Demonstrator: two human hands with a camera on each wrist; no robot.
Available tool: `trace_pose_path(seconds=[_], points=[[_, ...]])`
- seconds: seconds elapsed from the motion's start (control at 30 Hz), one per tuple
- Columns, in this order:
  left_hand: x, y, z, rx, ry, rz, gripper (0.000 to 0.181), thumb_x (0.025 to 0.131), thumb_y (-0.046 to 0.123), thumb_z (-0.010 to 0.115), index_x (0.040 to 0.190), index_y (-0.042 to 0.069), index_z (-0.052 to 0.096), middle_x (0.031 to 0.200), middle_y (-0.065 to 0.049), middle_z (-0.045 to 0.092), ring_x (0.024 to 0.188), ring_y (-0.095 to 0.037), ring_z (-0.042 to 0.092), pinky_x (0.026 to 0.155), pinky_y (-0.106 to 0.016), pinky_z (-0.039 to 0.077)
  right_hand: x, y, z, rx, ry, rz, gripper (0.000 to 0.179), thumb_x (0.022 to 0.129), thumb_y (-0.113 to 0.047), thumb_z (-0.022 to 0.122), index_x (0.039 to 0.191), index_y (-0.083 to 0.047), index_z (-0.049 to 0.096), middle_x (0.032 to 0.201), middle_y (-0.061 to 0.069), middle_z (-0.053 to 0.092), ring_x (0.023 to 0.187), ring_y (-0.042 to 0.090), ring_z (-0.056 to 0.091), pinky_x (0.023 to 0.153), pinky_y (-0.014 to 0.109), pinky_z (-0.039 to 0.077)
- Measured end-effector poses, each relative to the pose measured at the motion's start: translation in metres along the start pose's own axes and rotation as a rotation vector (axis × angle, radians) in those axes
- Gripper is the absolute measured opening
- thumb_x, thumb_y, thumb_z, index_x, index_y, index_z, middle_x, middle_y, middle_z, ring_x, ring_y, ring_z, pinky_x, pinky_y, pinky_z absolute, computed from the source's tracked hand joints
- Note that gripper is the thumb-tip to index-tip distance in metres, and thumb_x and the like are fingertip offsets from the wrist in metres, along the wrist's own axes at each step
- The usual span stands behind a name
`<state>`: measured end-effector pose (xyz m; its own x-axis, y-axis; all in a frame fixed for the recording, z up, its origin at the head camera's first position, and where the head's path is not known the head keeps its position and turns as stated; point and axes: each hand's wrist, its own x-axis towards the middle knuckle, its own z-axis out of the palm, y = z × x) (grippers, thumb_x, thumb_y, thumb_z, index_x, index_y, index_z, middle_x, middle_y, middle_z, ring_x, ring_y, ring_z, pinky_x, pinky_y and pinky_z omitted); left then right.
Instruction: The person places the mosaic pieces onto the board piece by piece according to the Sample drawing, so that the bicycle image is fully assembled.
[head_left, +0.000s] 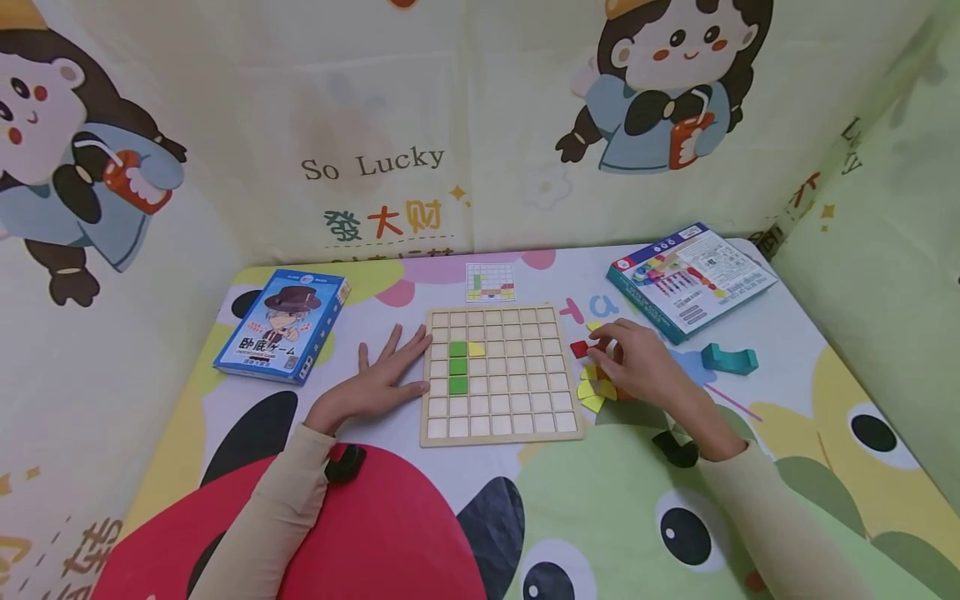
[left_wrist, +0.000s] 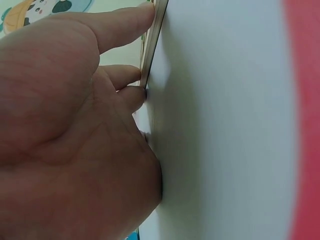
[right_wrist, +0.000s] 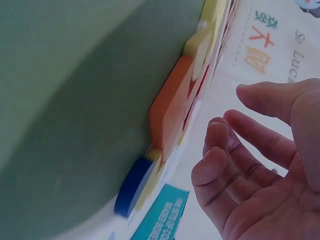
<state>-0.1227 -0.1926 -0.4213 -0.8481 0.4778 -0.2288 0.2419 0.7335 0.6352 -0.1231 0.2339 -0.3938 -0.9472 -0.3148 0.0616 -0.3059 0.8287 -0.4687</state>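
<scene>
A wooden grid board lies flat on the table. Green square tiles stand in one of its left columns, with a yellow tile beside them. My left hand has its fingers spread, and the fingertips touch the board's left edge. Right of the board, my right hand hovers with loosely bent fingers by a red tile. In the right wrist view nothing sits between thumb and fingers. Below that hand is a cluster of yellow pieces; the wrist view adds an orange piece and a blue piece.
A small pattern card with a coloured grid lies behind the board. The blue game box is at the left, another box at the back right. A teal curved block sits right of my right hand.
</scene>
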Motion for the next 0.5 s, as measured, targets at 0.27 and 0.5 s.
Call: trace_pose_path(seconds=[0.27,0.5], points=[[0.0,0.0,0.0,0.001,0.008,0.001,0.084,0.103,0.038,0.065,0.171,0.019,0.02,0.182,-0.007,0.007,0.167,-0.041,-0.016,0.117,-0.079,-0.025,0.003,0.014,-0.01,0.017,-0.034,0.05,0.034,0.099,-0.021,0.075,0.128,-0.002,0.072,0.113,0.018,0.073,0.083,0.021,0.059,0.064,0.023,0.049],[-0.001,0.001,0.001,-0.004,0.015,0.0,0.084,0.103,0.036,0.066,0.171,0.019,0.02,0.182,-0.007,0.008,0.167,-0.041,-0.015,0.118,-0.079,-0.025,0.005,0.021,-0.013,0.019,-0.045,0.055,0.034,0.1,-0.02,0.073,0.128,-0.001,0.071,0.112,0.018,0.072,0.084,0.021,0.059,0.065,0.023,0.049]])
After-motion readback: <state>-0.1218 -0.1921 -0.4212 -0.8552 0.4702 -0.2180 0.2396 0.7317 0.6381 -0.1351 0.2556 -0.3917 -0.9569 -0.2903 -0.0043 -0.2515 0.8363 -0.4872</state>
